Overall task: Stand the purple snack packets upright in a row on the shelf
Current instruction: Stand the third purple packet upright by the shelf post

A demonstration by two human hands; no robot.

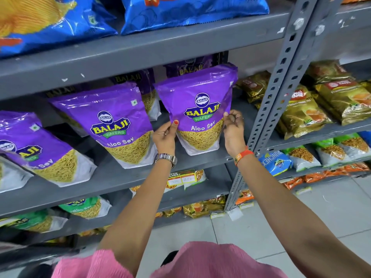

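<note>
A purple Aloo Sev packet (198,97) stands upright near the right end of the grey shelf (120,175). My left hand (165,135) pinches its left edge and my right hand (233,130) pinches its right edge. A second purple packet (112,119) stands upright just to its left. Further left a third purple packet (30,145) leans, partly cut off by the frame edge. More purple packets (188,67) stand behind in the shade, mostly hidden.
A perforated grey upright post (275,97) bounds the shelf on the right. Blue chip bags (180,11) lie on the shelf above. Gold packets (313,109) fill the neighbouring bay. Green packets (86,206) sit on the shelf below, with a price tag (180,178).
</note>
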